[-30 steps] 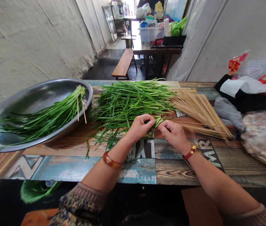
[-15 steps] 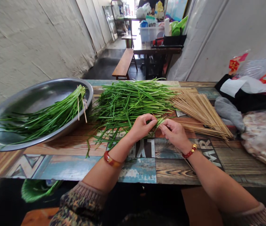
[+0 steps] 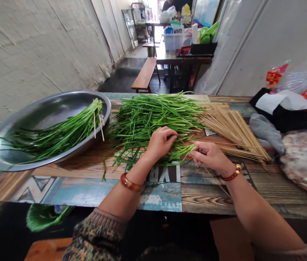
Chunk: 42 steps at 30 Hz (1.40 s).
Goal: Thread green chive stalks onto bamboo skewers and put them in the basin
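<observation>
- Fingers of the left hand (image 3: 159, 143) are curled, thumb and forefinger tips near each other; whether they grip anything cannot be told.
- Fingers of the right hand (image 3: 210, 155) are pinched together on the pale ends of a small bunch (image 3: 179, 153) of green stalks.
- At far left, a skewered bunch (image 3: 72, 128) lies in the metal basin (image 3: 5, 125), pale ends up and to the right, leaves trailing down and to the left; its sticks point down across the rim.
- The left forearm, with a bangle (image 3: 131, 183), slants up and to the right, its hand over the near side of the heap (image 3: 156, 112) of stalks on the table (image 3: 88, 197).
- That heap runs mostly side to side, many pale ends at the right.
- The small bunch lies between the hands, its long axis rising gently toward the right hand.
- The right forearm, with a beaded bracelet (image 3: 231, 174), slants up and to the left.
- A thin skewer (image 3: 215, 177) runs down and to the right from beneath the right hand; its hold is hidden.
- Loose skewers (image 3: 236, 130) fan out farther right, mostly slanting down and to the right.
</observation>
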Available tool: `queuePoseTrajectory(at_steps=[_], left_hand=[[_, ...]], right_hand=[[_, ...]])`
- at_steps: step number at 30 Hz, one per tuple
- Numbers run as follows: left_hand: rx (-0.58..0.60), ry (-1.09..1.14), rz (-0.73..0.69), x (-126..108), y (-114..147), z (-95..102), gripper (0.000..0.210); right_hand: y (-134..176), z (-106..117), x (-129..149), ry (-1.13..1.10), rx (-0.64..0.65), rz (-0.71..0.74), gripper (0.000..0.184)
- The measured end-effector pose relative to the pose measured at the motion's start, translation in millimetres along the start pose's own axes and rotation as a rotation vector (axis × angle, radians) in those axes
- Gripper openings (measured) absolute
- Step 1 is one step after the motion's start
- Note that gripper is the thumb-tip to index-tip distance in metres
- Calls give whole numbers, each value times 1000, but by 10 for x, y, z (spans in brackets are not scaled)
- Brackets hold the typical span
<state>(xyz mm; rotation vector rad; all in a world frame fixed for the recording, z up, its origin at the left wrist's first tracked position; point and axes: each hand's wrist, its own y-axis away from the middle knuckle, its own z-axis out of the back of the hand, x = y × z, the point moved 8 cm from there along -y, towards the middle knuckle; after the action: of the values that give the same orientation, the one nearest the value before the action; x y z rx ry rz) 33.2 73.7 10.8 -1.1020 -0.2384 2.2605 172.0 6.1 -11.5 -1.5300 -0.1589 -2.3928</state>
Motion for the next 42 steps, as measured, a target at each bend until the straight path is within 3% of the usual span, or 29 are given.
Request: queuePoseTrajectory(at_steps=[5, 9, 12, 20, 23, 28, 30, 34, 42], left_hand=[[177, -117, -76, -40, 41, -166, 12], [299, -233, -136, -69, 96, -280, 12], [324, -316, -165, -96, 116, -320, 11], [294, -419, -209, -165, 112, -318, 9], [227, -410, -191, -137, 86, -279, 13], [-44, -92, -72, -60, 0, 1, 10], [-92, 89, 24, 14, -14, 74, 8], [-60, 347, 192, 117, -3, 54, 6], [-68, 387, 226, 103, 23, 56, 22]], right_hand=[[35, -137, 108, 34, 179, 73, 27], [45, -182, 207, 67, 208, 137, 27], [40, -201, 211, 55, 216, 131, 25], [20, -183, 158, 79, 181, 97, 26], [15, -173, 113, 53, 168, 65, 26], [-27, -69, 25, 22, 26, 34, 22], [-46, -12, -29, 14, -61, 1, 21], [-58, 66, -112, 7, -209, -53, 23], [-56, 92, -88, -12, -283, -42, 25]])
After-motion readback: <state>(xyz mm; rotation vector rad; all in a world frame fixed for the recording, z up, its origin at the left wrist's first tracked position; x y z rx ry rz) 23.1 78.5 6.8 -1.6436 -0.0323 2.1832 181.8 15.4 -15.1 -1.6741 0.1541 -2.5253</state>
